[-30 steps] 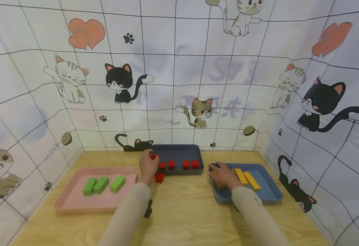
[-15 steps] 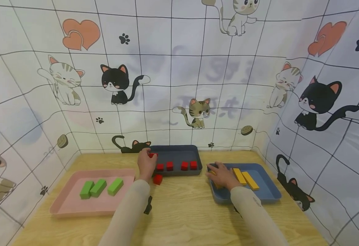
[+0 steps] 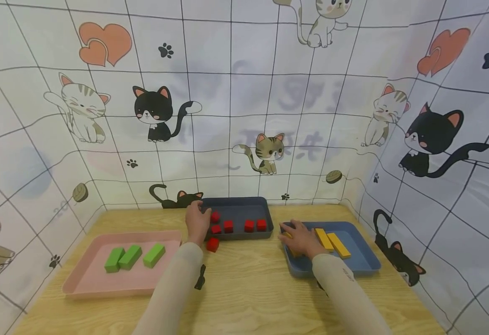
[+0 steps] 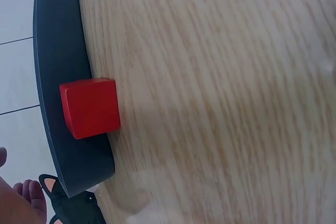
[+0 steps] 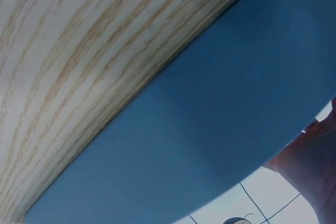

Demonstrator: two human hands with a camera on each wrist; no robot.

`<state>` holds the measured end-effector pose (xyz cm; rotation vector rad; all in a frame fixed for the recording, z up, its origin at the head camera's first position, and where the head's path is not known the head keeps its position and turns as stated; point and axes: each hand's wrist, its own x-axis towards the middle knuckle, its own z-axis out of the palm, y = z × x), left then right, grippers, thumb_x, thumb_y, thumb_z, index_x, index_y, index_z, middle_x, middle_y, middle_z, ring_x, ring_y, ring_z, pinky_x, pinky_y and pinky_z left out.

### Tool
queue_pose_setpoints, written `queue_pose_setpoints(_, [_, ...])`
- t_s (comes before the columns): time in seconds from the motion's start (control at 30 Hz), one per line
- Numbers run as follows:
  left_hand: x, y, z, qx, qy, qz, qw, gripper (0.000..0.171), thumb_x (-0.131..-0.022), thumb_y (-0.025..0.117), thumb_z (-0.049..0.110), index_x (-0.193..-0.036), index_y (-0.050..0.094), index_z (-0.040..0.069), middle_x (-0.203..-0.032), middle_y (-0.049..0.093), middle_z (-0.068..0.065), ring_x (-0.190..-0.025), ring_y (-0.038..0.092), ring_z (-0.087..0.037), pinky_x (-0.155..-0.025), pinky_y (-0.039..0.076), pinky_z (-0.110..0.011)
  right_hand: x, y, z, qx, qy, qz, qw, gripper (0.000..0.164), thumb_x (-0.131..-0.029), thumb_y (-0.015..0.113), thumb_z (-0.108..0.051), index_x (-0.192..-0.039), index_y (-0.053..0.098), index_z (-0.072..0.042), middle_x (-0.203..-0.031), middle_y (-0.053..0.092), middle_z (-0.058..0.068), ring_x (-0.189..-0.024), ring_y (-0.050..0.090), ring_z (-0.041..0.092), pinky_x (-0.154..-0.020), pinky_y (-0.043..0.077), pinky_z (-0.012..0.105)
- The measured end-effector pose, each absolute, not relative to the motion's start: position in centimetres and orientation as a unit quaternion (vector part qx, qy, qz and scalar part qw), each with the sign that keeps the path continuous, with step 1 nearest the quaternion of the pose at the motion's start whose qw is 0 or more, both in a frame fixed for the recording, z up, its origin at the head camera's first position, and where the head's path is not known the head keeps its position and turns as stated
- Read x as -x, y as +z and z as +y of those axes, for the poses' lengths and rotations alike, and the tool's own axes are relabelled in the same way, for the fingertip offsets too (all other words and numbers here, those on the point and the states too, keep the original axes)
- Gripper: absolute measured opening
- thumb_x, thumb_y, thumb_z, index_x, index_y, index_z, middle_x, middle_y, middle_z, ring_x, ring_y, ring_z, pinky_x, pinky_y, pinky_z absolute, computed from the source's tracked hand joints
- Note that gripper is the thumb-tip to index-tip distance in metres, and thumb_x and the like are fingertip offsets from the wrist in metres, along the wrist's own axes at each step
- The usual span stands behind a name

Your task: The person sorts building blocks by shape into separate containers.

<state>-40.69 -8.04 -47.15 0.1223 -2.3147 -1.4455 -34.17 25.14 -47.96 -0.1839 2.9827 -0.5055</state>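
Note:
My left hand [image 3: 196, 223] is at the left end of the dark grey tray [image 3: 238, 236], its thumb and fingers parted with nothing between them. Just right of the fingertips a red cube [image 3: 215, 217] lies in that tray, behind several other red cubes [image 3: 228, 226]. Another red cube [image 4: 92, 108] sits outside on the table, close against the tray's front wall. My right hand [image 3: 301, 238] rests over the left side of the blue tray [image 3: 368, 265], fingers spread above a partly hidden yellow block [image 3: 287, 235]. Two long yellow blocks [image 3: 338, 245] lie beside it.
On the left stands a pink tray [image 3: 102, 291] holding three green blocks [image 3: 130, 257]. The wooden table [image 3: 253, 298] is backed by a hanging sheet [image 3: 236, 116] printed with cats, which also closes off both sides.
My left hand has let go of a red cube, which now lies inside the dark grey tray. The right hand keeps its place over the blue tray. The head view has shifted slightly.

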Motion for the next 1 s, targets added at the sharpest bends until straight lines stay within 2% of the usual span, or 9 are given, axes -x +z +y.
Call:
queue_pose_setpoints(0.33, [40.3, -47.2, -8.7, -0.059, -0.514, -0.834, 0.191, 0.043, -0.090, 0.071, 0.011, -0.128, 0.057, -0.005, -0.117, 0.057, -0.027, -0.103, 0.054, -0.038, -0.090, 0.045, -0.050, 34.3, -48.0, 25.1, 0.061, -0.172, 0.982, 0.057, 0.059, -0.103, 0.048, -0.047, -0.154, 0.038, -0.021, -0.160, 0.020, 0.022, -0.146, 0.013, 0.047, -0.108, 0.005, 0.075])
queue_pose_setpoints(0.77, [39.0, -47.6, -8.3, -0.058, -0.526, -0.830, 0.174, 0.044, -0.091, 0.070, 0.014, -0.129, 0.057, -0.005, -0.128, 0.056, -0.023, -0.110, 0.055, -0.035, -0.093, 0.046, -0.049, 34.5, -48.3, 25.1, 0.056, -0.166, 0.983, 0.054, 0.059, -0.102, 0.048, -0.047, -0.154, 0.039, -0.020, -0.160, 0.021, 0.023, -0.145, 0.015, 0.048, -0.107, 0.005, 0.075])
queue_pose_setpoints(1.0, [37.8, -47.4, -7.7, -0.065, -0.531, -0.827, 0.171, 0.042, -0.090, 0.072, 0.013, -0.126, 0.059, -0.004, -0.121, 0.058, -0.022, -0.109, 0.055, -0.035, -0.091, 0.047, -0.049, 34.4, -48.2, 25.0, 0.052, -0.168, 0.983, 0.058, 0.059, -0.102, 0.049, -0.046, -0.154, 0.039, -0.019, -0.159, 0.021, 0.024, -0.145, 0.016, 0.049, -0.107, 0.004, 0.075])
